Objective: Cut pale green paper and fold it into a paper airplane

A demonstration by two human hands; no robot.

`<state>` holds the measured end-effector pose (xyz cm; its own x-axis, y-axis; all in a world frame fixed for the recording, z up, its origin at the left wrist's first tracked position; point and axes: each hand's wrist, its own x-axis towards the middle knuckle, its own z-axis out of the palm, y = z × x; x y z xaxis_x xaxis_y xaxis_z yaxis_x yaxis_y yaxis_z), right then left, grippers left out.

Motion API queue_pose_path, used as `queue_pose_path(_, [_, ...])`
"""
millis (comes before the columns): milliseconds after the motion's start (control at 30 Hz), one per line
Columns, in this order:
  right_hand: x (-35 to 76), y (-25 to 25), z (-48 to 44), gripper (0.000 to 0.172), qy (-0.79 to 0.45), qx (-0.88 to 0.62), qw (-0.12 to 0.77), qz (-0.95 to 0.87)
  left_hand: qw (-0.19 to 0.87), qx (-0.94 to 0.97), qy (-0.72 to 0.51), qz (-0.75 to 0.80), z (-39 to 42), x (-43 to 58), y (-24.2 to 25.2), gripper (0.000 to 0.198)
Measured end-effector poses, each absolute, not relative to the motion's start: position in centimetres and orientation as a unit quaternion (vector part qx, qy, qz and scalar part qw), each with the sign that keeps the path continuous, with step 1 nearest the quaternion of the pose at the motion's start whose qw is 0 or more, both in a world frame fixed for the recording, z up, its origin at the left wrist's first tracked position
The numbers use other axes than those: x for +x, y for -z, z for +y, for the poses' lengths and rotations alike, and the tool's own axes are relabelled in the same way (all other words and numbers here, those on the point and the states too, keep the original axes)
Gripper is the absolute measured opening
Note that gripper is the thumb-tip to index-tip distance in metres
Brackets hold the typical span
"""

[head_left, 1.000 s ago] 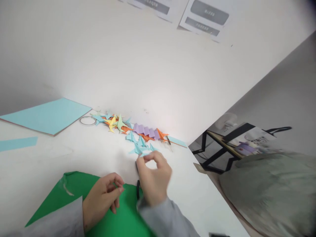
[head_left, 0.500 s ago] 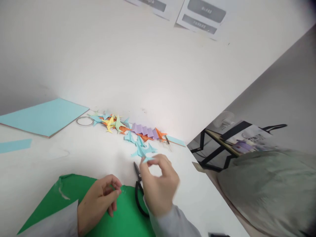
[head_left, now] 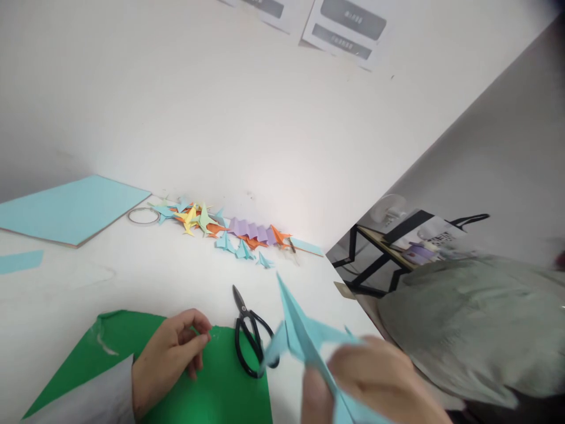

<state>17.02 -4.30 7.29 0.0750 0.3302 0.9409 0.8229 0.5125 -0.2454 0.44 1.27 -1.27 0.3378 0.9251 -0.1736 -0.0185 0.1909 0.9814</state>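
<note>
My right hand (head_left: 366, 383), partly cut off by the lower edge, pinches a folded light blue paper plane (head_left: 304, 335) between thumb and fingers, close to the camera with its nose pointing up. Curled loosely, my left hand (head_left: 174, 356) rests on the green mat (head_left: 229, 388), thumb against the fingertips and no object visible in it. Between the hands lie black-handled scissors (head_left: 249, 335), partly on the mat; the held plane covers a bit of one handle. Behind them, several small light blue paper planes (head_left: 244, 250) sit on the white table (head_left: 176, 282).
A pile of yellow, green and orange folded paper (head_left: 203, 221) lies along the wall beside a purple pleated strip (head_left: 251, 229). A metal ring (head_left: 144, 216), a light blue board (head_left: 79, 206) and a blue strip (head_left: 20, 262) are at left. Grey-green cloth (head_left: 459, 330) bulges at right.
My right hand has lifted a light blue paper plane from the group at the back and brought it toward the camera, down and right. My left hand stays on the mat.
</note>
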Motion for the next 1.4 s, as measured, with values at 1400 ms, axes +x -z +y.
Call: queue_pose_path(1400, [29.1, 3.0, 13.7, 0.026, -0.1, -0.882, 0.319, -0.332, 0.641, 0.541, -0.28, 0.466, 1.7, 0.3, 0.0, 0.035])
